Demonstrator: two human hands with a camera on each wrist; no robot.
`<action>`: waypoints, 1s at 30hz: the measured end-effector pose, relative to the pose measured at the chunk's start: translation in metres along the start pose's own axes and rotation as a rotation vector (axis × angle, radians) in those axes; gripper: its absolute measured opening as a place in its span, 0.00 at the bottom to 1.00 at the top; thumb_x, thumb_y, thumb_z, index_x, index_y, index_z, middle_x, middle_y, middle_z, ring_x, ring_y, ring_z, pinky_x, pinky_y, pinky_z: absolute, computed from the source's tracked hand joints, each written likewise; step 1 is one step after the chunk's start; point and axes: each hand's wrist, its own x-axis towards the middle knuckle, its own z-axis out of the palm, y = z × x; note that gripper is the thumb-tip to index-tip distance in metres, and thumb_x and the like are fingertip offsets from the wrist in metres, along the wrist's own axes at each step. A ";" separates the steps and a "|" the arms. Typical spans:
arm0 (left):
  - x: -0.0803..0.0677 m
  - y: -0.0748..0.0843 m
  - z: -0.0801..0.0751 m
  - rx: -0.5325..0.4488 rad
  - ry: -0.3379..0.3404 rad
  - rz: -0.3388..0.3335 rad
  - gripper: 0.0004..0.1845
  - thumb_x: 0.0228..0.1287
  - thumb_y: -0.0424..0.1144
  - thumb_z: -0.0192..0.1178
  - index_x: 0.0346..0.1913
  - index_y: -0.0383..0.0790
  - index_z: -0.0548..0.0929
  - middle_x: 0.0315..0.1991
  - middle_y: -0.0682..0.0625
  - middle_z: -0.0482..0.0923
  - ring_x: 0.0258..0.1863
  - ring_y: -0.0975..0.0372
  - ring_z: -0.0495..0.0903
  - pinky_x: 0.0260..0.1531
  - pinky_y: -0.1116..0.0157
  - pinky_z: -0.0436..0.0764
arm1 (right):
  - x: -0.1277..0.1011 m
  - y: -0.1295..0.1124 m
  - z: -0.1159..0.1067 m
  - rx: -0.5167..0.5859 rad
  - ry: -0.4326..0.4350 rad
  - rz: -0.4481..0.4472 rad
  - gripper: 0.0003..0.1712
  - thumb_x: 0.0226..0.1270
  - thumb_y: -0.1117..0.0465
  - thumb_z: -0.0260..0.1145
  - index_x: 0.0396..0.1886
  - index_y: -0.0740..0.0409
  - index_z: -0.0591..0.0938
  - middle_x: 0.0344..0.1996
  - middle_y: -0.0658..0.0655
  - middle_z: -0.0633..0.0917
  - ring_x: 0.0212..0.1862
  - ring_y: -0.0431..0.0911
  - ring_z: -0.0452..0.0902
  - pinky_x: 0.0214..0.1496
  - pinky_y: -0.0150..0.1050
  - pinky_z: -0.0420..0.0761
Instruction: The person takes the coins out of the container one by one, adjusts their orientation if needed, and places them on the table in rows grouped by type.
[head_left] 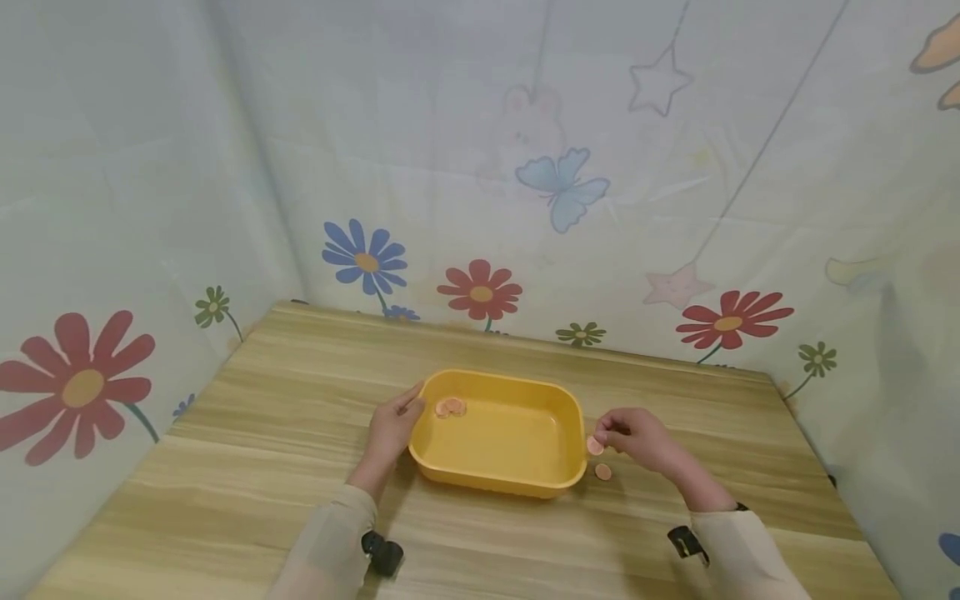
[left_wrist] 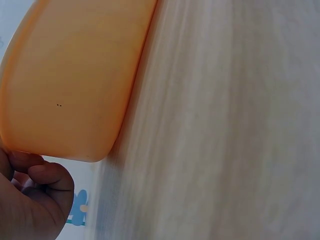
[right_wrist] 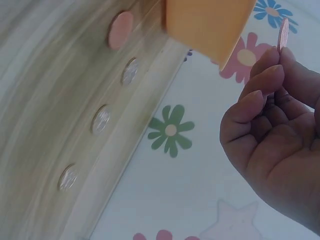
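Observation:
A yellow plastic tray stands on the wooden table, with a few copper-coloured coins inside near its left end. My left hand grips the tray's left edge; curled fingers show at the tray's end in the left wrist view. Just outside the tray's right wall, my right hand pinches a copper-coloured coin between thumb and fingertips, held on edge in the right wrist view. Another copper-coloured coin lies on the table below that hand.
Three silvery coins lie in a row on the table in the right wrist view; I cannot make them out in the head view. The wooden table meets a pale curtain with printed flowers behind and at the sides.

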 end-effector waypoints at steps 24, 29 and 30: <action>-0.002 0.002 0.000 0.003 0.008 -0.002 0.24 0.78 0.42 0.54 0.72 0.44 0.73 0.70 0.33 0.72 0.68 0.40 0.76 0.65 0.49 0.81 | -0.024 0.043 -0.006 -0.022 -0.002 0.073 0.06 0.72 0.68 0.63 0.34 0.65 0.82 0.29 0.53 0.81 0.30 0.35 0.69 0.30 0.29 0.72; -0.002 0.002 0.000 0.000 0.006 0.002 0.24 0.78 0.41 0.54 0.72 0.44 0.73 0.70 0.33 0.72 0.68 0.40 0.76 0.64 0.50 0.82 | -0.025 0.050 -0.004 -0.024 0.010 0.085 0.06 0.71 0.69 0.64 0.33 0.66 0.82 0.29 0.54 0.81 0.32 0.36 0.69 0.32 0.29 0.71; -0.003 0.002 0.000 -0.001 0.007 0.001 0.24 0.77 0.41 0.54 0.72 0.44 0.73 0.70 0.33 0.72 0.68 0.40 0.76 0.65 0.50 0.81 | -0.026 0.050 -0.004 -0.025 0.011 0.086 0.06 0.71 0.69 0.64 0.32 0.66 0.82 0.29 0.54 0.82 0.32 0.36 0.69 0.32 0.28 0.71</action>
